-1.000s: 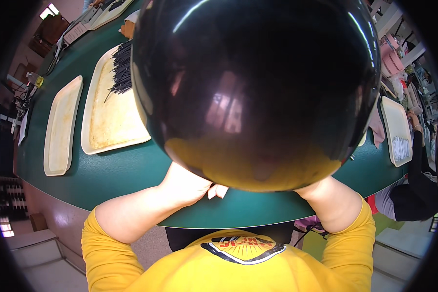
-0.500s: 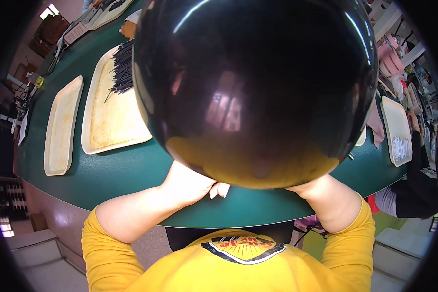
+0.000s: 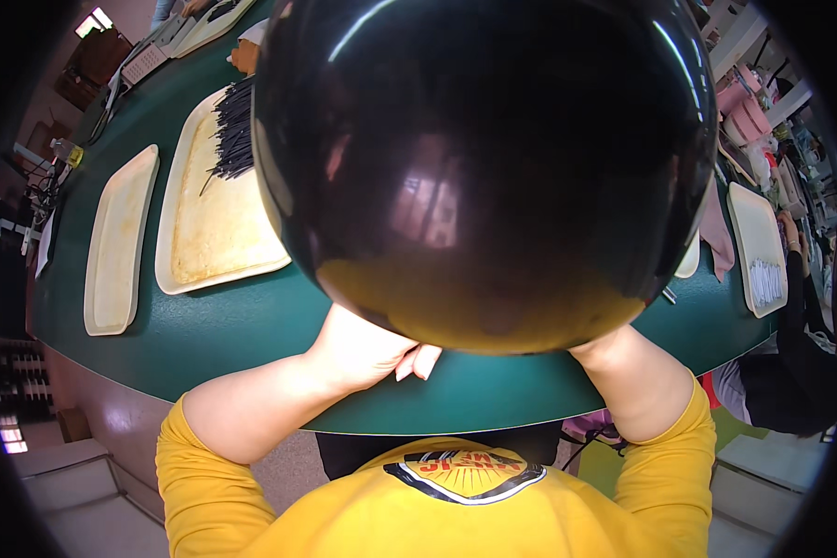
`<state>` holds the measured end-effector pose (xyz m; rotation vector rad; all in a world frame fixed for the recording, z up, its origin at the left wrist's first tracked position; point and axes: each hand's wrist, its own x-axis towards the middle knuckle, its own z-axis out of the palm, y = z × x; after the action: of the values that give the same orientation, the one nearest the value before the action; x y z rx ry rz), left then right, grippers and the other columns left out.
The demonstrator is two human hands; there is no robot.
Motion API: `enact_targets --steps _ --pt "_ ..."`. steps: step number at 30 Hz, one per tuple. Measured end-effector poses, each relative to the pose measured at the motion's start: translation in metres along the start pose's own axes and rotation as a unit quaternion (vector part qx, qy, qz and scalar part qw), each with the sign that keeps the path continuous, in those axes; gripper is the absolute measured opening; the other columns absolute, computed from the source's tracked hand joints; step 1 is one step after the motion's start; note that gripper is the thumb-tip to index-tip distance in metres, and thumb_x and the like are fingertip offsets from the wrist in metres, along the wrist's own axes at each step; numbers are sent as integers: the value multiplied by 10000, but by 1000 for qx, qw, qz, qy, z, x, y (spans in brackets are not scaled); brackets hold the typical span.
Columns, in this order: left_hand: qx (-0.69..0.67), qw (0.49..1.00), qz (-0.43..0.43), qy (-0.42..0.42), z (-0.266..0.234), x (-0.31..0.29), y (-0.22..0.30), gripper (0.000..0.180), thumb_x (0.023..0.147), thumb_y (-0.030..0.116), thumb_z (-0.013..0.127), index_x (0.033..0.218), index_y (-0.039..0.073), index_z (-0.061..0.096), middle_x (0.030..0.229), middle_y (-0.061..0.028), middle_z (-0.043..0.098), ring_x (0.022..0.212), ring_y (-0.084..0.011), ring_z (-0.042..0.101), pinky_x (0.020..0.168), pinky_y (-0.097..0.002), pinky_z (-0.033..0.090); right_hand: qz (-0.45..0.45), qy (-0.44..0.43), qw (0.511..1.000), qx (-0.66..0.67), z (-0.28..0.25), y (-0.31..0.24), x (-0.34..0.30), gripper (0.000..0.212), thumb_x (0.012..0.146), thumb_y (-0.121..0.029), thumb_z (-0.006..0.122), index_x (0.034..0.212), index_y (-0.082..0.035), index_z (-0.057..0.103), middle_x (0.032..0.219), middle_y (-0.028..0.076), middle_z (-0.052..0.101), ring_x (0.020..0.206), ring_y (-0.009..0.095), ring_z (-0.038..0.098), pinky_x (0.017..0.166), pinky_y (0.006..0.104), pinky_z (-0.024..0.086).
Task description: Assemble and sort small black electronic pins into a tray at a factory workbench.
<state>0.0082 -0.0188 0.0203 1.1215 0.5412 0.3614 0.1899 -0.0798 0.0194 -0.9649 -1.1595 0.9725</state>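
A large glossy black dome (image 3: 493,186), perhaps a lamp shade, fills the middle of the view and covers most of what is under it. My left hand (image 3: 367,349) reaches beneath its lower left edge, brightly lit, with curled fingertips showing; whatever they pinch is hidden. Of my right hand (image 3: 597,349) only the wrist end shows at the dome's lower right edge, its fingers out of sight. A cream tray (image 3: 219,242) with a bundle of thin black wire-like strips (image 3: 236,130) lies left of the dome.
On the green table (image 3: 251,325), a narrow cream tray (image 3: 116,246) lies far left. At right are a pink cloth (image 3: 716,237), a small metal piece (image 3: 669,295) and a tray (image 3: 749,219) with white thin pieces. A co-worker's dark sleeve (image 3: 795,316) is beside it.
My right wrist has shifted slightly right and up; my left hand has barely moved. The co-worker at right leans lower, and another person's hand shows at the top left.
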Motion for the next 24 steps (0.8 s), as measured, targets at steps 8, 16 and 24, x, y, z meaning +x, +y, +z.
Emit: enact_targets --steps 8,16,24 --pt "-146 988 -34 -34 -10 0 5 55 793 -39 539 848 -41 538 629 -103 551 410 -138 510 329 -199 360 -9 -28 998 -62 6 -6 8 104 791 8 445 846 25 531 683 38 521 595 76 471 559 208 392" --pt "-122 991 -32 -50 -17 -3 7 21 754 -52 589 769 -67 588 611 -115 577 421 -147 548 316 -199 369 -14 -35 999 8 16 7 13 143 754 29 490 868 41 575 765 53 588 663 84 516 614 229 424" --pt "-108 992 -33 -48 -21 -8 10 13 749 -61 585 742 -73 583 586 -110 568 412 -139 544 316 -193 374 -80 -137 987 -25 8 14 9 128 788 13 449 870 29 546 726 70 561 608 101 492 573 230 412"
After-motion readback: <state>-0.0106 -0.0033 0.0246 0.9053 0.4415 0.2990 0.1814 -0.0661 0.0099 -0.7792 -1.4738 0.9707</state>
